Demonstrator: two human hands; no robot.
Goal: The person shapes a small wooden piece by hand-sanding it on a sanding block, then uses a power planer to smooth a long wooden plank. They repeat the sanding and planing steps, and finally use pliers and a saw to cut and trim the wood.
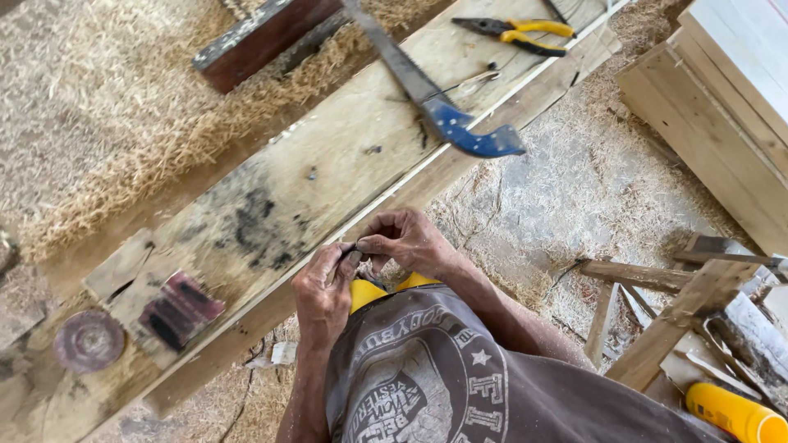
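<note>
My left hand (322, 289) and my right hand (406, 238) meet close to my chest, at the near edge of a worn wooden workbench (328, 164). Both pinch a small dark object (351, 253) between the fingertips; its kind is too small to tell. A yellow thing (367, 290) shows just under the hands, partly hidden by my grey printed shirt (435, 377).
A handsaw with a blue handle (468, 131) lies on the bench, with yellow-handled pliers (525, 34) beyond it. A dark wood block (254, 37), a round sanding disc (89, 340) and a reddish block (182, 308) rest there too. Sawdust covers the floor; wood scraps (673, 303), a yellow bottle (735, 414) and stacked boards (722, 107) lie right.
</note>
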